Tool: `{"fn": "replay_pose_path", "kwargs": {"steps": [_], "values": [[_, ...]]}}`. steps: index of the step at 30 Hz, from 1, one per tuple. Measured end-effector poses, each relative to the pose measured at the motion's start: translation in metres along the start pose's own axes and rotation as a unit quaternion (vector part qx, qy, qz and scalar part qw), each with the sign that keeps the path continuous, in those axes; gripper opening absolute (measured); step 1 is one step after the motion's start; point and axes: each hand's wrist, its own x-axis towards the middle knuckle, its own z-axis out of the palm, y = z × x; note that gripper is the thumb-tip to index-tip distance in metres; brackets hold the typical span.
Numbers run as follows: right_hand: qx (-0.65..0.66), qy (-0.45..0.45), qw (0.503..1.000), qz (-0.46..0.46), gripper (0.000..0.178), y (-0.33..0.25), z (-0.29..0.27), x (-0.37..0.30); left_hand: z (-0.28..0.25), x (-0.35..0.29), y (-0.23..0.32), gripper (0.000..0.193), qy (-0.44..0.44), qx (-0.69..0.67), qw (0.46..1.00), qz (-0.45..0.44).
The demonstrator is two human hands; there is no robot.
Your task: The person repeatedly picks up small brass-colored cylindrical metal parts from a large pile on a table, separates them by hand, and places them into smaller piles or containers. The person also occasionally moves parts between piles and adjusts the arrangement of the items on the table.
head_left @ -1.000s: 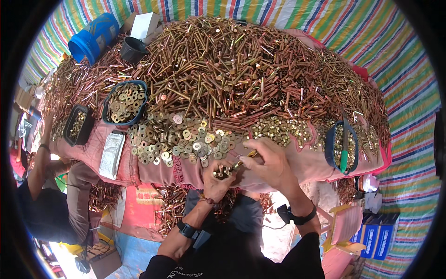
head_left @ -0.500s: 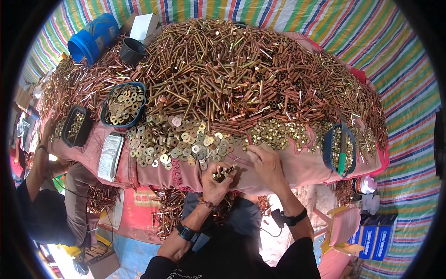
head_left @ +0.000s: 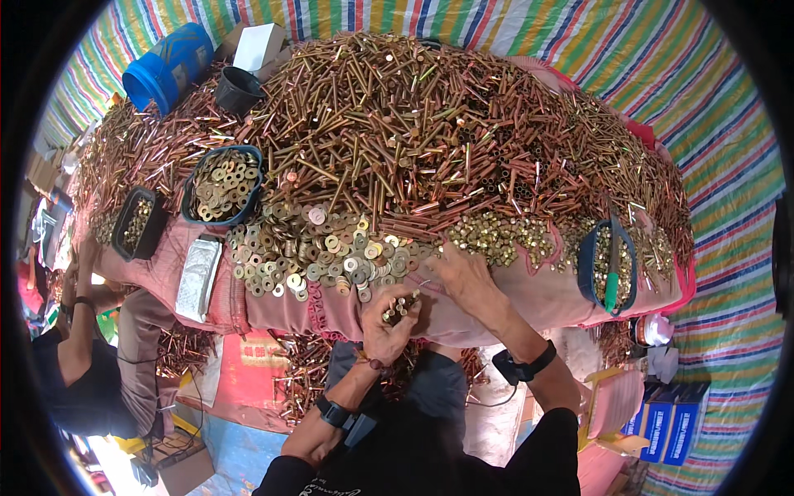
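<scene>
I log: left hand (head_left: 385,329), clamped round a bundle of slim brass-coloured metal rods (head_left: 399,310), six o'clock of centre; right hand (head_left: 465,275), moved off it, small gold-coloured metal nuts (head_left: 490,235) at its one o'clock, grip untellable; bundle thus held single-handed.

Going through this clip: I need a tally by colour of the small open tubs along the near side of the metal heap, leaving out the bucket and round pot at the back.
Blue: 2 (a tub of washers and a tub with a green-handled tool across it)
Black: 1 (a tub of small gold-coloured parts)
Total: 3
</scene>
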Motion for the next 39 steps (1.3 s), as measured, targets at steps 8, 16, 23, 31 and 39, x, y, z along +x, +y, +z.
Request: {"fn": "replay_pose_path", "kwargs": {"steps": [8,16,23,31,39], "values": [[0.199,0.092,0.973,0.075,0.037,-0.018,-0.018,0.015,-0.003,0.004,0.008,0.023,-0.016,0.035,0.999,0.005],[0.563,0.118,0.782,0.243,0.032,-0.071,-0.059,-0.004,-0.003,0.003,0.005,0.026,-0.021,0.023,0.999,-0.008],[0.429,0.151,0.883,0.118,0.027,-0.077,-0.049,0.003,-0.006,0.004,0.004,0.029,-0.033,0.037,0.998,0.033],[0.333,0.163,0.92,0.128,0.02,-0.086,-0.059,0.001,-0.008,0.004,0.004,0.029,-0.053,0.003,0.999,-0.005],[0.365,0.199,0.902,0.118,0.028,-0.085,-0.049,-0.003,-0.009,0.007,0.002,0.029,-0.066,-0.029,0.997,-0.018]]}}
